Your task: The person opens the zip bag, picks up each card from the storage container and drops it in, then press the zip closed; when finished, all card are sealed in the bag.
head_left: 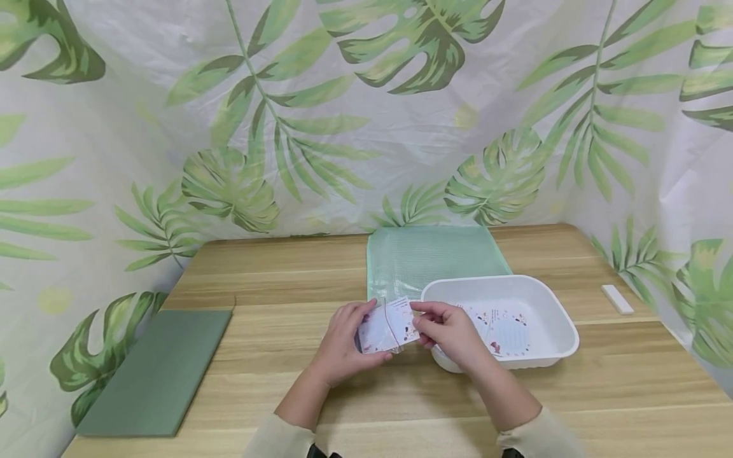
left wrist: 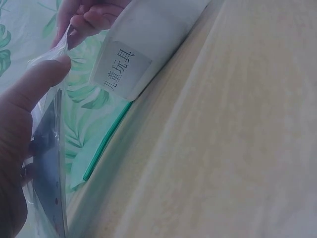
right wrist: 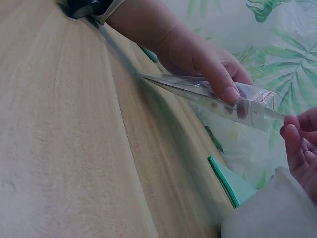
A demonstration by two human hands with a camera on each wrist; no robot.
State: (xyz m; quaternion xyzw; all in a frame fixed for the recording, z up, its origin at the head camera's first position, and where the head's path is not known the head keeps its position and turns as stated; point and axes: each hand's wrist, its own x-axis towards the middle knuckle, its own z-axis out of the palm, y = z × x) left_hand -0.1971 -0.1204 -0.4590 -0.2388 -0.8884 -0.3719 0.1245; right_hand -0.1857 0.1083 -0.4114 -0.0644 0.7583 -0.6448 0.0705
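Observation:
A clear plastic zip bag [right wrist: 198,89] with a thin red line near its mouth lies in my left hand [head_left: 346,340], gripped between thumb and fingers. A white printed card [head_left: 408,327] with small coloured pictures sits partly inside it, one end reaching past the red line. My right hand [head_left: 452,334] pinches the right end of the card between thumb and forefinger, by the bag's mouth. Whether bag film is caught in that pinch too is hard to tell. Both hands are raised above the table, the right one close to the left rim of a white plastic tub [head_left: 546,305].
Printed cards [head_left: 509,331] lie inside the tub, whose side bears a label [left wrist: 122,66]. Behind it is a green mesh pouch [head_left: 429,254] on the wooden table [head_left: 275,273]. A dark green board [head_left: 154,375] lies at left, a small white bar [head_left: 617,299] at right.

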